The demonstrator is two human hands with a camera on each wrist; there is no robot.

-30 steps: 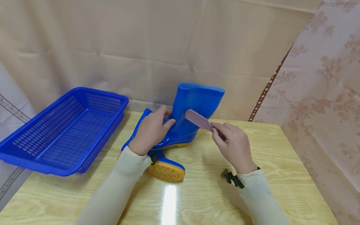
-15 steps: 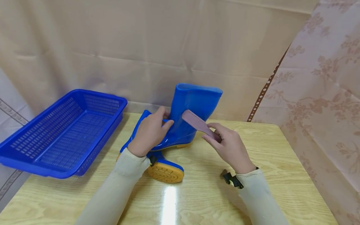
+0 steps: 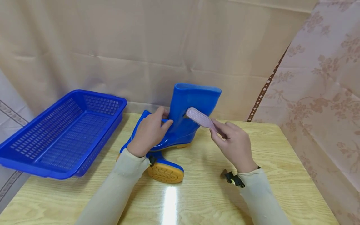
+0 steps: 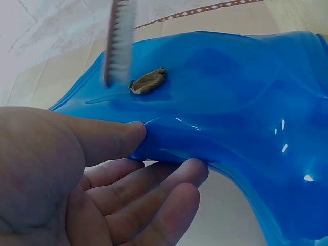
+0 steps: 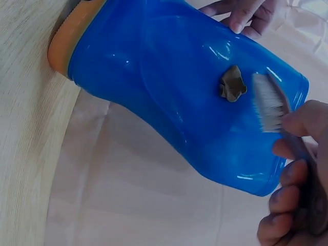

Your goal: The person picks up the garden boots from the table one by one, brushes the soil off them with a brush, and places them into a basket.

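A blue rain boot [image 3: 194,100] with a yellow sole stands upright on the table. My left hand [image 3: 149,134] holds its shaft above the foot, thumb on the near side and fingers behind. My right hand [image 3: 234,145] grips the handle of a pinkish brush [image 3: 198,117], its head close to the shaft. Pale bristles of the brush [image 5: 269,102] show in the right wrist view. Beside them a crumpled brown bit [image 5: 233,84], like a scrap of leaf or mud, sits on the boot's side. The left wrist view also has this brown bit [image 4: 148,82], with the brush blurred next to it.
Another blue boot lies tipped over in front, its yellow sole [image 3: 166,173] facing me, partly behind my left forearm. A blue mesh basket [image 3: 76,137] stands on the left. Beige cloth [image 3: 135,56] hangs behind the wooden table [image 3: 205,193], patterned cloth [image 3: 332,103] on the right.
The brush dipped slightly down and left, then came back up to the right, turning so that its bristle side now shows. My left hand keeps its hold on the boot.
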